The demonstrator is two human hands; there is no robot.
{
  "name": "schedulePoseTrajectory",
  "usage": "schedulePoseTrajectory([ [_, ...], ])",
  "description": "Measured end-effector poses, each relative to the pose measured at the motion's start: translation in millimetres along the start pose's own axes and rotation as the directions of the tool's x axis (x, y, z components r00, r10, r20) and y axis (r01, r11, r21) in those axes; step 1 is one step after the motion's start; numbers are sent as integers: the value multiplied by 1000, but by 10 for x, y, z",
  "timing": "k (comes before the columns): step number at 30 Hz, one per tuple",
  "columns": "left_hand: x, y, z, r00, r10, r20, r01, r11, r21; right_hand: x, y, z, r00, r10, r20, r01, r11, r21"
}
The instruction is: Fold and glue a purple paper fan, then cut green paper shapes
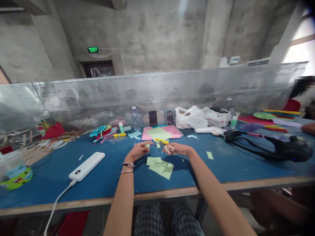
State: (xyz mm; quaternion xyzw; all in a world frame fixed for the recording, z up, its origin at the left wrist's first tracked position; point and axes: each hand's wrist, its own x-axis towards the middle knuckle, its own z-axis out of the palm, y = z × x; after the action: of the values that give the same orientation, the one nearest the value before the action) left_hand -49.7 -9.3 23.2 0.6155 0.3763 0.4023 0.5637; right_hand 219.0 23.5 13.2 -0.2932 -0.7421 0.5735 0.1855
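My left hand (138, 151) is closed, pinching a small piece of light green paper (147, 145) between thumb and fingers. Opposite it, my right hand (179, 148) grips a pair of scissors (168, 149) by pale handles, blades pointing toward the left hand. Beneath both hands, light green paper sheets (162, 169) lie overlapped on the blue table, with the hands' shadow across them. Just beyond the scissors is a yellow glue stick (162, 141), partly hidden by them. Behind that, a larger green sheet (157, 133) rests on pink paper (176, 131).
A white power bank (87, 166) with a cable lies at left. Along the mesh divider (110, 98) stand a water bottle (135, 118), two phones and white plastic bags (190, 118). A black strapped item (268, 147) lies at right. Another person sits at the far right.
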Motion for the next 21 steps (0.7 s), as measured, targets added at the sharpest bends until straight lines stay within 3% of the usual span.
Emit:
schedulePoseTrajectory([
  [6, -37, 36, 4, 999, 20, 32, -19, 999, -31, -5, 83, -66, 998, 48, 45, -45, 997, -65],
  [12, -50, 65, 72, 994, -48, 98, 52, 998, -41, -17, 110, -84, 994, 70, 81, -61, 991, -118],
  [21, -51, 89, 137, 986, -107, 131, 101, 993, 55, -30, 62, -52, 994, 65, 93, -47, 981, -187],
])
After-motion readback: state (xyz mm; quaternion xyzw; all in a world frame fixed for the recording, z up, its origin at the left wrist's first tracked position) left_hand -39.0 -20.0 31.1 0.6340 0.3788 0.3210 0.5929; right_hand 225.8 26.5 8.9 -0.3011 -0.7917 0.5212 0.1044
